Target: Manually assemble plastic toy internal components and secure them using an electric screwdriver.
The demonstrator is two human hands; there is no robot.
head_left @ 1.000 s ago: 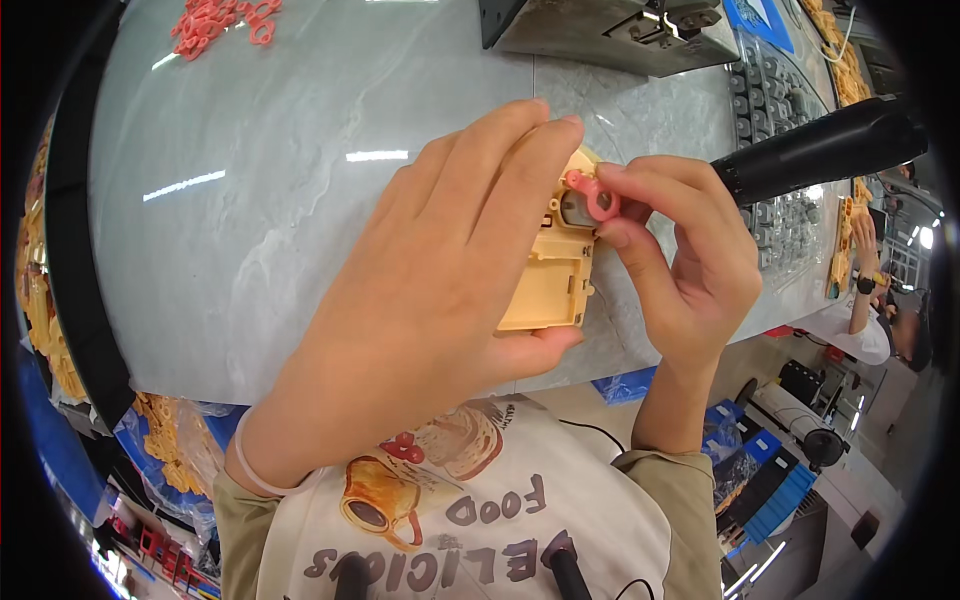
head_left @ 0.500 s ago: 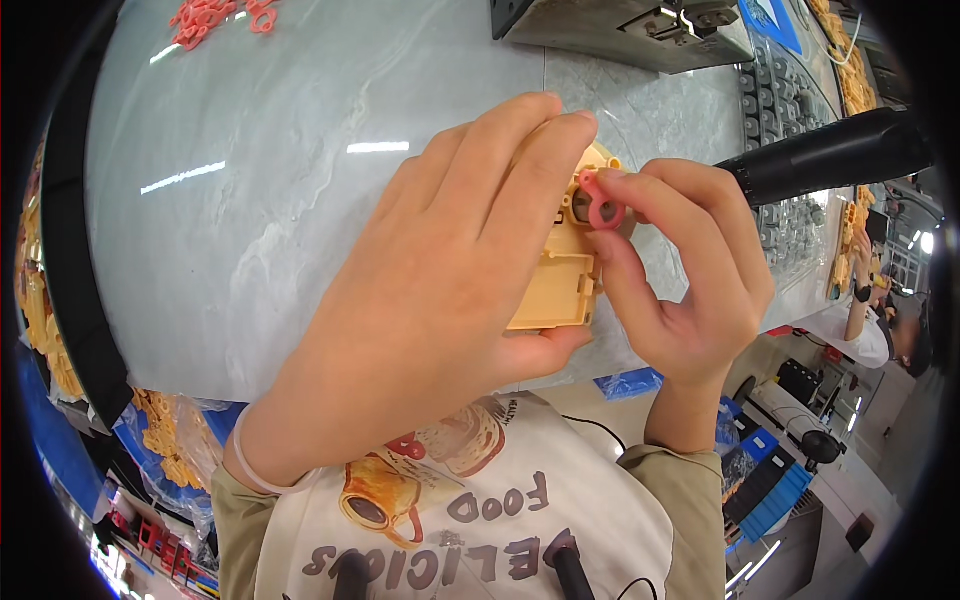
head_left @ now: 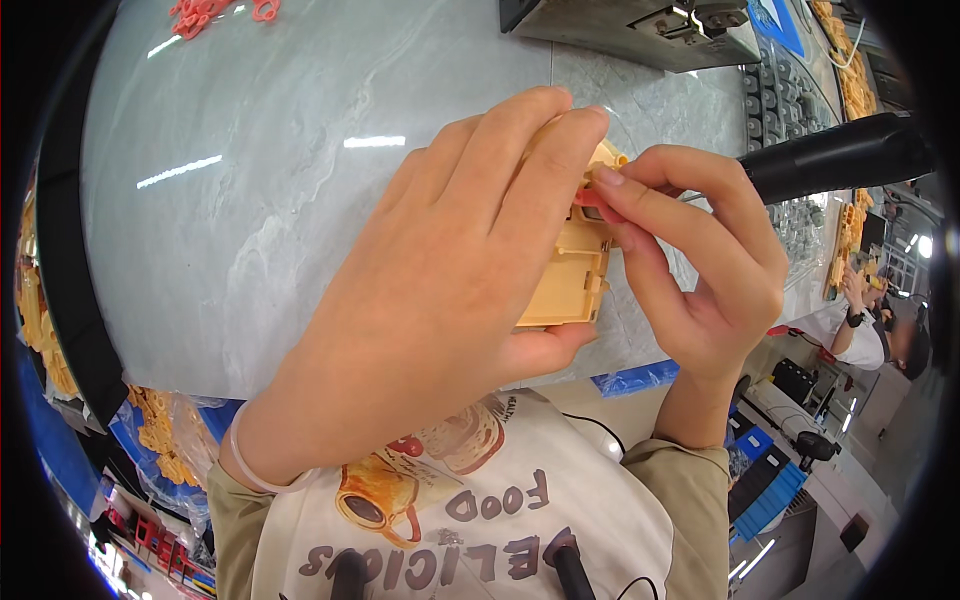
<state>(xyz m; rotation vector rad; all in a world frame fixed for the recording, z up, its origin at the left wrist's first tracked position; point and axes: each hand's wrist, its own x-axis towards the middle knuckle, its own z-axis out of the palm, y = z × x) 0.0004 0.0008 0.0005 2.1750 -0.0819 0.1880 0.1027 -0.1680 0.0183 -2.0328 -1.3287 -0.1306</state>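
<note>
Above the grey table, my left hand (head_left: 440,230) is wrapped round a yellow plastic housing (head_left: 565,290); its back hides much of the part. The housing's open inner side, with a shallow rectangular recess, shows beside my left thumb. In a pinch of thumb and forefinger, my right hand (head_left: 705,255) holds a small pink plastic ring piece (head_left: 592,200) against the upper end of the housing. Fingertips cover most of this pink piece, so how it sits in the housing cannot be made out.
More pink pieces (head_left: 200,14) lie at the table's far left. A metal fixture (head_left: 635,30) stands at the far edge, with a black cylindrical tool (head_left: 830,155) and a tray of grey parts (head_left: 785,100) to the right. Yellow parts (head_left: 165,435) sit in bags at lower left. Another person (head_left: 865,330) works far right.
The pink piece has tilted from ring side showing to mostly hidden beneath my right fingertips. Both hands and the housing have shifted slightly right.
</note>
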